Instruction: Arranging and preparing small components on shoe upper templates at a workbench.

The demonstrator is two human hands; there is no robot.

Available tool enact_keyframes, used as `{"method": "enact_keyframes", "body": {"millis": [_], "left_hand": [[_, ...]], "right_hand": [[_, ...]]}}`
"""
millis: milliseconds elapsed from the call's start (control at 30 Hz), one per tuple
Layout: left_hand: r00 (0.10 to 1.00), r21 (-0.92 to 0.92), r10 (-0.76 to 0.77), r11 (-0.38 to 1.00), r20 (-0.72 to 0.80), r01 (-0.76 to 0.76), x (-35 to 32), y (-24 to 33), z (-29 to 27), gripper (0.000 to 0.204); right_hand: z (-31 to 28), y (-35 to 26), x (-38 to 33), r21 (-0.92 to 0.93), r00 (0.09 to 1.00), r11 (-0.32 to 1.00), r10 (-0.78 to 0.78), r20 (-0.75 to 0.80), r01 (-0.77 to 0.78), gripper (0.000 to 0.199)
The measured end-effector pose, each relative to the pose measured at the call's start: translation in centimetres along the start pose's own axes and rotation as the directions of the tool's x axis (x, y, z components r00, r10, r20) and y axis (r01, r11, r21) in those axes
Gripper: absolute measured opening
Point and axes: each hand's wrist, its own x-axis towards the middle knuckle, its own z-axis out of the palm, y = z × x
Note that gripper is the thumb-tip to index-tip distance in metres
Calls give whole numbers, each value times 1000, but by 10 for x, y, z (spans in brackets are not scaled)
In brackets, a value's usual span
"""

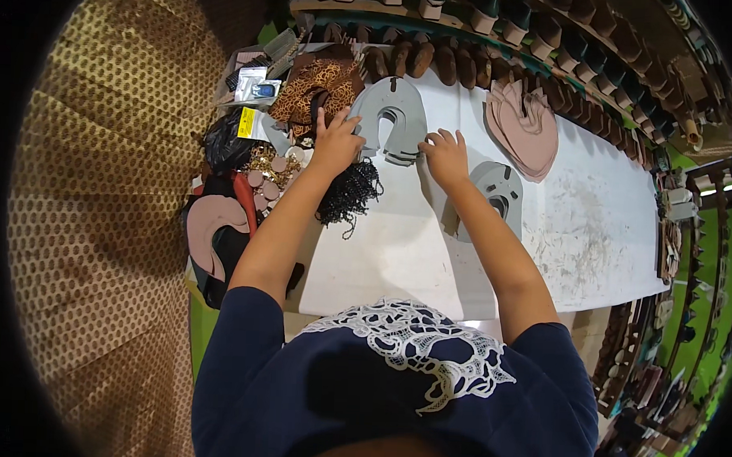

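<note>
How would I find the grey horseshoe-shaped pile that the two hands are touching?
Start at the long white table and look to its far end, near the row of brown soles. There the left hand and right hand rest on the grey stack. It is arched and grey; the pink stack beside it is fan-shaped, and the other grey piece lies nearer.

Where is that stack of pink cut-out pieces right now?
The stack of pink pieces lies on the white table, toward its far edge, right of both hands and just in front of the row of brown soles.
</note>
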Motion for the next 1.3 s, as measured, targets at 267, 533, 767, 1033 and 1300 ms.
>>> {"method": "enact_keyframes", "body": {"millis": [267, 533, 767, 1033, 1300], "left_hand": [[992, -22, -27, 999, -123, 25, 4, 1, -12, 7], [983, -115, 17, 993, -183, -39, -30, 41, -34, 6], [996, -200, 87, 976, -20, -89, -108, 87, -38, 10], [978, -283, 52, 959, 200, 7, -194, 139, -63, 15], [965, -318, -147, 924, 215, 211, -167, 173, -35, 46]], "right_hand": [[-15, 2, 9, 166, 986, 986, 55, -160, -28, 10], [-44, -7, -31, 176, 982, 978, -85, -170, 115, 10], [-66, -21, -120, 323, 966, 916, -259, 19, 239, 13], [-87, -39, -201, 453, 904, 859, -366, 221, 237, 17], [-50, -60, -184, 427, 970, 901, -166, 175, 77, 40]]}}
